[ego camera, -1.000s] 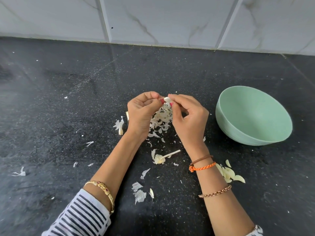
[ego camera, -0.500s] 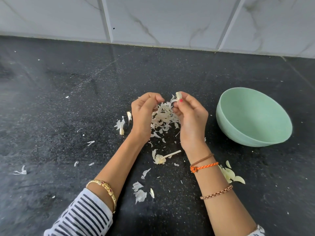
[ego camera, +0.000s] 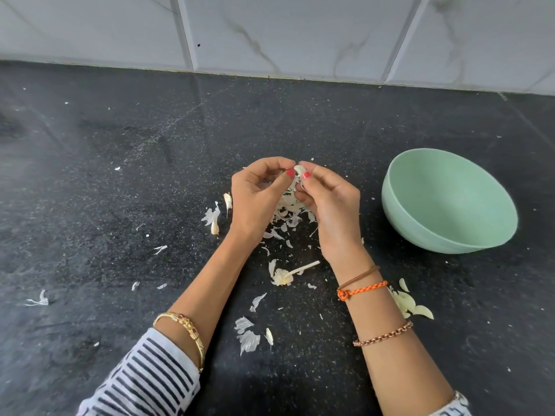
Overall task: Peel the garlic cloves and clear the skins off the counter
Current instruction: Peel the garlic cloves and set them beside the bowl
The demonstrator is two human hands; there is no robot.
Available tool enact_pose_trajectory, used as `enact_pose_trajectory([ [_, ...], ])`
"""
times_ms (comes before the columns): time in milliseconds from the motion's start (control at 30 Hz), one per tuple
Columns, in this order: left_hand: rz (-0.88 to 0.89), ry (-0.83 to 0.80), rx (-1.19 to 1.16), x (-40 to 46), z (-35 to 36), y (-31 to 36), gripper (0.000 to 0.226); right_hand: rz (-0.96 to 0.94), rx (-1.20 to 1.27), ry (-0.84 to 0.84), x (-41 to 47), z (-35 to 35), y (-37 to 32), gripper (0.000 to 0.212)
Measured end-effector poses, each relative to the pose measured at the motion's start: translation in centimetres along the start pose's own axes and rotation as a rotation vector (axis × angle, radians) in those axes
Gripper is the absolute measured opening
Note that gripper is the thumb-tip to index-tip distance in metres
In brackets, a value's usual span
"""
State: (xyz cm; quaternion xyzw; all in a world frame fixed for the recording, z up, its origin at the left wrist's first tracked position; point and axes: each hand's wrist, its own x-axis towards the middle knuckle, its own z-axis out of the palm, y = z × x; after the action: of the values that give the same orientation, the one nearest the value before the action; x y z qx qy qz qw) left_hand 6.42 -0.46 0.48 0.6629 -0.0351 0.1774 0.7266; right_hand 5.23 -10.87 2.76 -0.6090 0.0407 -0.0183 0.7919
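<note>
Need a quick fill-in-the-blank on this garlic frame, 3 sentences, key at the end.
1. Both hands pinch one garlic clove above the pile of ____.
2. The green bowl sits on the counter beside the ____ hand.
3. The left hand belongs to the arm with the ____ sleeve.

Missing words: skins; right; striped

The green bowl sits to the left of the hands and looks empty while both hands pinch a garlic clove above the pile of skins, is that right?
Not quite. The head view shows the green bowl to the right of the hands, not the left. The rest stands: it looks empty, and the left hand and right hand pinch the garlic clove above the pile of skins.
</note>
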Motion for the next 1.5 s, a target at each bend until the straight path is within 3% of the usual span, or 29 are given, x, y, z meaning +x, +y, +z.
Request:
enact_pose_trajectory([
  [733, -0.029, 0.001, -0.048, 0.0, 0.2, -0.2, 0.021, -0.036, -0.158, 0.036, 0.3, -0.4, 0.3, 0.015],
  [1100, 0.004, -0.02, -0.001, 0.2, -0.2, -0.2, 0.027, -0.334, -0.48, 0.087, 0.6, -0.7, 1.0, 0.016],
  [1233, -0.058, 0.031, -0.088, 0.2, 0.1, 0.0, 0.019, -0.215, -0.338, 0.033, 0.4, -0.4, 0.5, 0.017],
  [1333, -0.12, 0.066, -0.092, 0.3, 0.2, 0.0, 0.028, -0.06, -0.126, 0.018, 0.3, -0.3, 0.0, 0.024],
  [1500, -0.12, 0.126, -0.03, 0.7, -0.4, 0.5, 0.023, -0.013, -0.017, 0.045, 0.6, -0.8, -0.4, 0.022],
])
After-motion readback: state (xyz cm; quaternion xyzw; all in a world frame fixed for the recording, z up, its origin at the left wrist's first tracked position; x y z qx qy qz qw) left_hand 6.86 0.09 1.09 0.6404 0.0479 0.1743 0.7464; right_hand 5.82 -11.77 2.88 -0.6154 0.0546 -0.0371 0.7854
